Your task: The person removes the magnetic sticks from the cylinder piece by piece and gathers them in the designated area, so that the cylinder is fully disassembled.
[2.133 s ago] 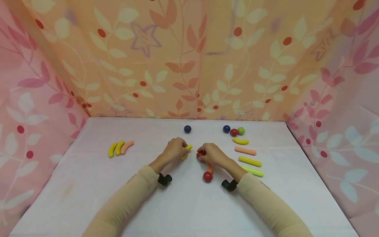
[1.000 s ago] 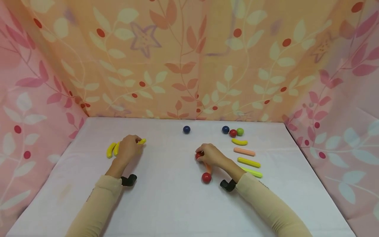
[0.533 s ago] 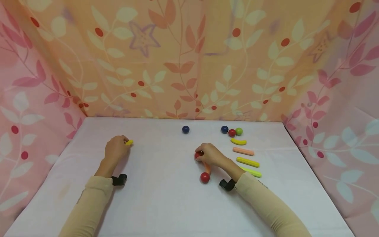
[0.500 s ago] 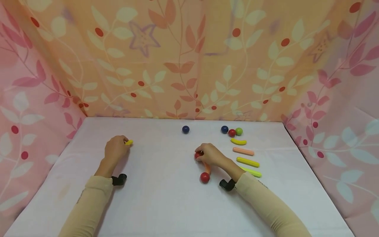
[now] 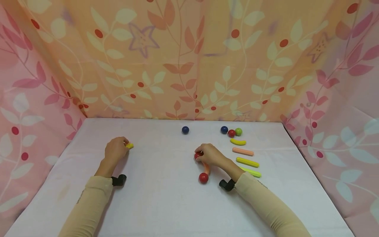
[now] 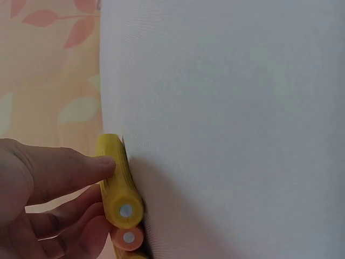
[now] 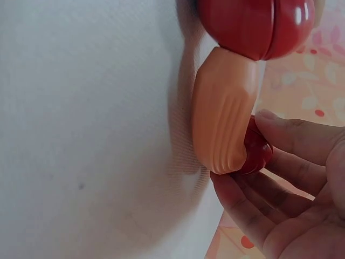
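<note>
My left hand (image 5: 116, 148) is at the table's left, pinching a yellow curved magnetic stick (image 6: 114, 175) with a pale metal disc in its end. Beside that stick, in the left wrist view, shows the end of an orange curved stick (image 6: 129, 238), with a sliver of another yellow one. In the head view the hand hides most of this group. My right hand (image 5: 211, 154) holds a red ball (image 7: 260, 152) between thumb and fingers. From that ball an orange curved stick (image 7: 223, 116) runs to a second red ball (image 5: 203, 178) nearer me, touching both.
A blue ball (image 5: 185, 130) stands alone at the back. Farther right sit a blue ball (image 5: 224, 130), a red ball (image 5: 231, 133) and a green ball (image 5: 238, 131). Below them lie a yellow curved stick (image 5: 238, 142) and straight sticks in orange (image 5: 242, 151), yellow (image 5: 247, 162) and lime (image 5: 251, 172).
My left hand has carried the yellow curved stick from the middle to the left, beside the other curved sticks. My right hand stays on the red ball.
</note>
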Demonstrator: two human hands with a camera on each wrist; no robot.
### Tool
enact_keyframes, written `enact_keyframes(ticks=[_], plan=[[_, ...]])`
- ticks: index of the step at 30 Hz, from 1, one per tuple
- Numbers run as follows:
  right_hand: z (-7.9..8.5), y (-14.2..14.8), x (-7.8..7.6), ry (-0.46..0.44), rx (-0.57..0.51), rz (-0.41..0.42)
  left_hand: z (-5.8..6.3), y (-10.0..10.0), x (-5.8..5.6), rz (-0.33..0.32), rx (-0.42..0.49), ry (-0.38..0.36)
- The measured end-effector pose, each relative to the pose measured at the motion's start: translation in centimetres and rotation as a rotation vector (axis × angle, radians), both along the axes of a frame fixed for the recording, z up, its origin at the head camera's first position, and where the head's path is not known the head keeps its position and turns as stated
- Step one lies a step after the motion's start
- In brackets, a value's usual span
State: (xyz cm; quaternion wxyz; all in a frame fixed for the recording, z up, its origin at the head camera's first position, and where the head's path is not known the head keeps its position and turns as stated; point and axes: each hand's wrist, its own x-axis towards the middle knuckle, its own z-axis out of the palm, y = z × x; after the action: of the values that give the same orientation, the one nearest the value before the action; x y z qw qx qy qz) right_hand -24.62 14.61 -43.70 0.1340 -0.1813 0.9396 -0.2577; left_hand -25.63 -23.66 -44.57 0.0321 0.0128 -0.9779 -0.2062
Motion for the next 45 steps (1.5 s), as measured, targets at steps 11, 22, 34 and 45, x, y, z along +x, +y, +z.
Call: enact_keyframes(ticks=[11, 22, 34, 45], plan=[[0.0, 0.0, 0.0, -0.015, -0.004, -0.003, 0.5, 0.5, 0.1, -0.001, 0.025, -0.056], [-0.3, 0.2, -0.1, -0.033, -0.02, -0.013, 0.9, 3.4, 0.1, -0.068, 0.154, -0.118], [0.1, 0.4, -0.1, -0.045, -0.055, -0.008, -0.8, 7.7, 0.6, -0.175, 0.303, -0.183], [-0.1, 0.4, -0.3, -0.032, -0.051, 0.017, -1.4, 12.2, 1.1, -0.234, 0.365, -0.248]])
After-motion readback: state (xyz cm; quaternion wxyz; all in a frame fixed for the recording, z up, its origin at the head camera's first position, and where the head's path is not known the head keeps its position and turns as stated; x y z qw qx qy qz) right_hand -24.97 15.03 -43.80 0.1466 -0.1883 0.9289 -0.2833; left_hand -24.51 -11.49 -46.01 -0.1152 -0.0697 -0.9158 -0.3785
